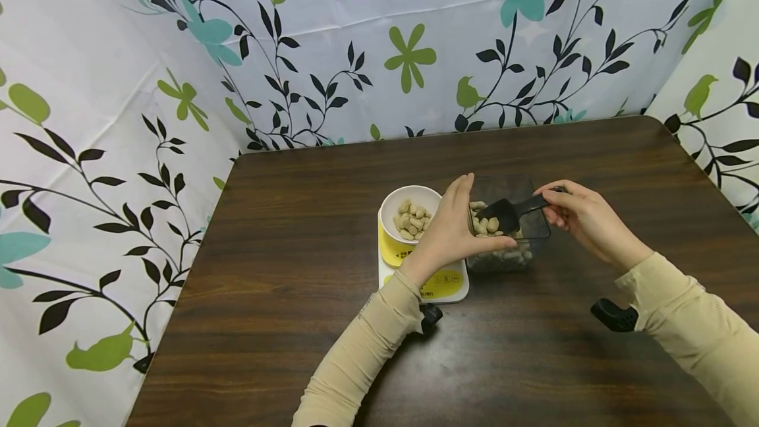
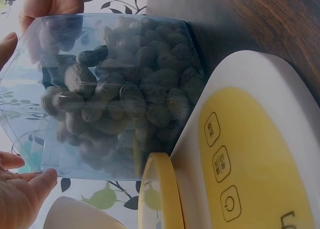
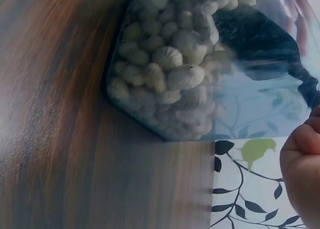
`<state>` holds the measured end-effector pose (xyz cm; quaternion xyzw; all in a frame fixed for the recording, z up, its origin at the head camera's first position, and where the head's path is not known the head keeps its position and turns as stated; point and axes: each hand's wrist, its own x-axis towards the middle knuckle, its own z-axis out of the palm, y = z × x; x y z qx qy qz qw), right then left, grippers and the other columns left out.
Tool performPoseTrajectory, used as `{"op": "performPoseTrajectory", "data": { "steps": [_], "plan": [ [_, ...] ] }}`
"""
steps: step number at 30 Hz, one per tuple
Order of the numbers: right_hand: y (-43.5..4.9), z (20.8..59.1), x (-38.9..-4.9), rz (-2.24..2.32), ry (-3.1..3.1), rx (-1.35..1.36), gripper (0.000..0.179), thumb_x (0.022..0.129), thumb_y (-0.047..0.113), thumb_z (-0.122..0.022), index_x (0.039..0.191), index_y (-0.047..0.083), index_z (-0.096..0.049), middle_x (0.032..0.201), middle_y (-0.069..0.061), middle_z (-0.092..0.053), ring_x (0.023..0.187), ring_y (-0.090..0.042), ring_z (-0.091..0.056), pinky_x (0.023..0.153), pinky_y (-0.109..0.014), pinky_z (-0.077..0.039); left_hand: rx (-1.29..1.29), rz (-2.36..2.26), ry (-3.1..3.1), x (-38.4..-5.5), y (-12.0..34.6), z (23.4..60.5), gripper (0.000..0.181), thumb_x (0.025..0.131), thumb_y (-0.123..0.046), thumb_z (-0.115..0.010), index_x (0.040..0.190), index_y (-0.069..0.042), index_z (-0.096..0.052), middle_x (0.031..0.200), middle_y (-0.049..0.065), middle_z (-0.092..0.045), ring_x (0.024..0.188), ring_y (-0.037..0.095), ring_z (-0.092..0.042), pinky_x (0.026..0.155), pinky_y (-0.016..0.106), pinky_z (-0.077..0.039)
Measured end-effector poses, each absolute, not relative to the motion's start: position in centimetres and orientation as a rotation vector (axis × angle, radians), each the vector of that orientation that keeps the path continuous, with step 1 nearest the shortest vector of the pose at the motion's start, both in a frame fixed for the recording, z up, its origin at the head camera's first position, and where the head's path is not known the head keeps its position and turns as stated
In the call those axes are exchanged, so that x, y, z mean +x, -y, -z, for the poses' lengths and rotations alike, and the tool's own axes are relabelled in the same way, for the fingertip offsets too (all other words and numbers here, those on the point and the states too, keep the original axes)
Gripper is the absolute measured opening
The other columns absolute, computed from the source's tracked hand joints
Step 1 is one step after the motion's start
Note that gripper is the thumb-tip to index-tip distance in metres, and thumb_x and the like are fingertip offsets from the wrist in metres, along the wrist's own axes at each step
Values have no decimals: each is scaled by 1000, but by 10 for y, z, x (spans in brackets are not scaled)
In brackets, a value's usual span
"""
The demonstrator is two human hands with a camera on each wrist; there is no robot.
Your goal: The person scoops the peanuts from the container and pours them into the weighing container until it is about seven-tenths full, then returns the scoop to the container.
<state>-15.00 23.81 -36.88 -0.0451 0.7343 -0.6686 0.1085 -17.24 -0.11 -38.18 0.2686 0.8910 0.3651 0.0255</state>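
My left hand (image 1: 452,232) holds the clear box (image 2: 45,109) at its left side, thumb along the front rim and fingers stretched up the side. Beige, wrinkled, nut-like pieces (image 3: 172,64) fill its lower part. In the head view my right hand (image 1: 578,216) pinches the handle of a black scoop (image 1: 508,216), whose blade dips into the box over the pieces. Left of the box, a white bowl (image 1: 385,206) with more pieces stands on a yellow and white kitchen scale (image 1: 391,249). My left hand and forearm cover part of the scale.
The dark wooden table (image 1: 284,269) carries everything, with its rear edge behind the bowl and box. Patterned curtains (image 1: 356,18) hang behind it and at both sides. The scale's buttons (image 2: 222,164) face up beside the box in the left wrist view.
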Motion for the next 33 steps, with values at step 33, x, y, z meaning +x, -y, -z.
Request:
{"op": "performPoseTrajectory", "data": {
  "steps": [33],
  "plan": [
    [-236,374,-144,2236,-1860,-206,19,100,22,-42,107,8,-51,69,5,-51,58,-9,-43,54,-31,-23,829,-1112,-2777,-173,1,383,116,66,-63,-73,151,-22,-6,157,6,-14,144,20,-20,111,41,-33]
  ]
}}
